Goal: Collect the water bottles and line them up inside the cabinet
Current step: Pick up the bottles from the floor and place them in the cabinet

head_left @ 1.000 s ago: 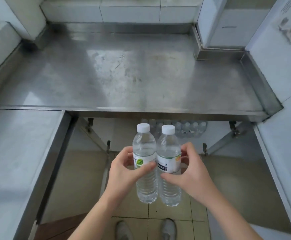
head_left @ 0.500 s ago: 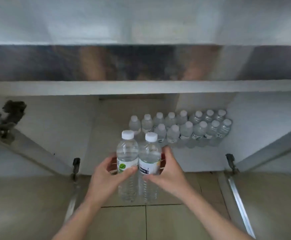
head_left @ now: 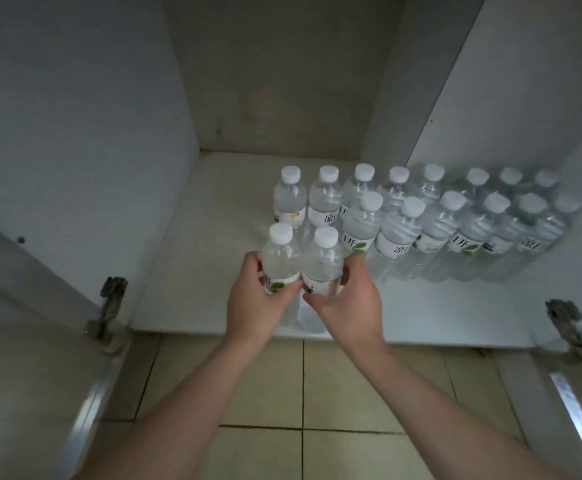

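My left hand [head_left: 253,308] grips one clear, white-capped bottle [head_left: 280,261], my right hand [head_left: 346,306] its twin [head_left: 323,268], touching, at the cabinet shelf [head_left: 192,271] front. I judge I'm placing them; next they go left of the front row [head_left: 455,233], behind it the back row [head_left: 358,188].

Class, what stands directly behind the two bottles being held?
Behind the two held bottles stand two rows of capped water bottles on the cabinet floor. The back row's lower parts are covered by the front row.
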